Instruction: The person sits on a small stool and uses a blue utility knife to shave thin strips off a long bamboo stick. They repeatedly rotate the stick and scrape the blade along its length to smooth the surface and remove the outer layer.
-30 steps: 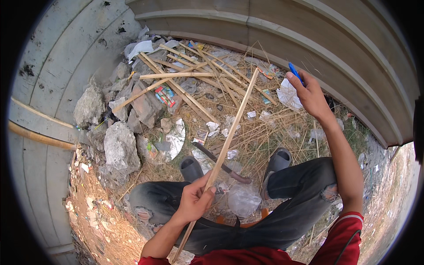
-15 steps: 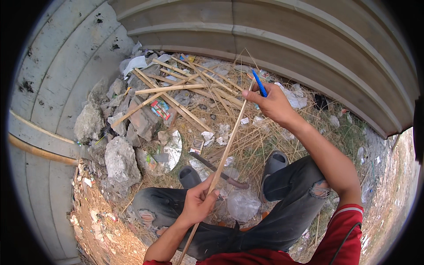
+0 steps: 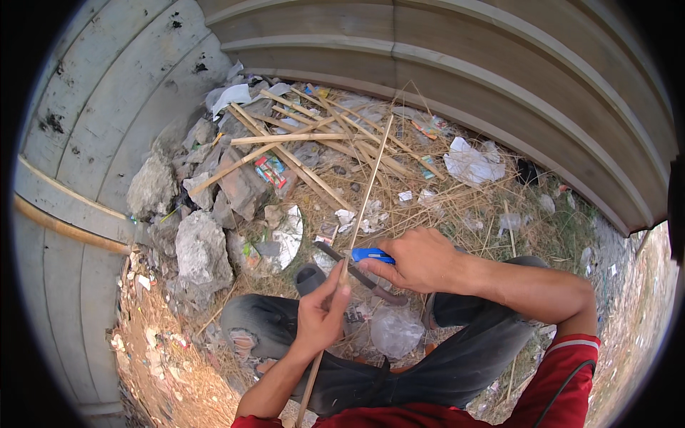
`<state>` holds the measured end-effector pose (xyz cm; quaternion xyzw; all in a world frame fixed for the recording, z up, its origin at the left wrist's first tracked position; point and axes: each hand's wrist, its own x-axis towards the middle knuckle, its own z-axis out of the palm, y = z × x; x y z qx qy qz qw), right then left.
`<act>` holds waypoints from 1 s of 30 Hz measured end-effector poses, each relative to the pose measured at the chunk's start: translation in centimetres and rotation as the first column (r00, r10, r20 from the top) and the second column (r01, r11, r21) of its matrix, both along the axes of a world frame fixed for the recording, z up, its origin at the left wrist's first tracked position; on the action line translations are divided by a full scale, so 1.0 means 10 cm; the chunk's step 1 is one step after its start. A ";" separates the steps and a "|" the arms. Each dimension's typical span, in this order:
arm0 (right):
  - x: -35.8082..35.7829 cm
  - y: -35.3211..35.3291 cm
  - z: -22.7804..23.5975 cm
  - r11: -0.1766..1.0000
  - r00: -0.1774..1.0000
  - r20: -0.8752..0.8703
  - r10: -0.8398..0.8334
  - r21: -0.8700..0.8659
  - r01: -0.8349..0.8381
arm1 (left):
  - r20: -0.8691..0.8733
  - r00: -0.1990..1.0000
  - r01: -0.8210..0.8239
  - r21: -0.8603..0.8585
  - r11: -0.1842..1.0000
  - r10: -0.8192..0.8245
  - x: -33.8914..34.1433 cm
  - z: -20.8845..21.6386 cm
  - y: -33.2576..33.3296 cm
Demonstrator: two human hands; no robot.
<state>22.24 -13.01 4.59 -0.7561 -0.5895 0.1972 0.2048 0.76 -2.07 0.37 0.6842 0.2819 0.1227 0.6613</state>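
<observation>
Wooden strip [image 3: 367, 196], one, slanting from 7 to 1 o'clock, pinched in the left hand [image 3: 321, 314]. Blue cutter knife [image 3: 372, 255], one, gripped by the right hand [image 3: 422, 260], blade end at the strip; a skid along the grain toward 7 o'clock could cut the left thumb. Clear plastic bag [image 3: 396, 332], 5 o'clock, contents indistinct.

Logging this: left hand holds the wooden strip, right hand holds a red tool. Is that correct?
Not quite: the head view shows the tool in the right hand is blue, not red. The left hand does hold the wooden strip.
</observation>
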 end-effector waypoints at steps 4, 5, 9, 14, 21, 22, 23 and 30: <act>0.15 0.13 -0.13 0.997 0.984 0.162 -0.079 0.006 0.079 | -0.033 0.999 -0.030 0.046 0.999 0.031 0.04 -0.03 0.01; 0.21 0.16 -0.15 0.994 0.971 0.215 -0.106 0.003 0.108 | -0.048 0.999 -0.023 0.049 0.999 0.025 0.03 -0.09 0.02; 1.19 0.18 -0.09 0.890 0.858 0.242 -0.454 0.083 0.447 | -0.064 0.996 0.074 0.138 0.988 -0.065 -0.19 -0.17 -0.03; 0.79 0.06 -0.01 0.923 0.913 0.135 -0.385 0.039 0.383 | -0.009 0.999 0.034 0.133 0.990 -0.033 -0.12 -0.13 0.00; -0.07 0.08 -0.06 0.993 0.997 0.061 0.048 -0.114 -0.041 | -0.005 1.000 -0.013 0.085 0.996 0.013 -0.12 -0.17 0.10; -0.10 0.07 -0.07 0.990 0.995 0.062 0.082 -0.117 -0.074 | 0.045 0.999 -0.007 -0.081 0.997 0.010 -0.14 -0.15 0.12; 0.00 0.11 -0.16 0.994 0.988 0.155 -0.005 -0.104 0.021 | 0.096 0.995 0.011 -0.246 0.969 0.013 -0.18 -0.13 0.14; 1.11 0.12 -0.13 0.873 0.872 0.096 -0.480 0.152 0.464 | 0.190 0.982 0.111 -0.453 0.884 -0.026 -0.28 -0.11 0.16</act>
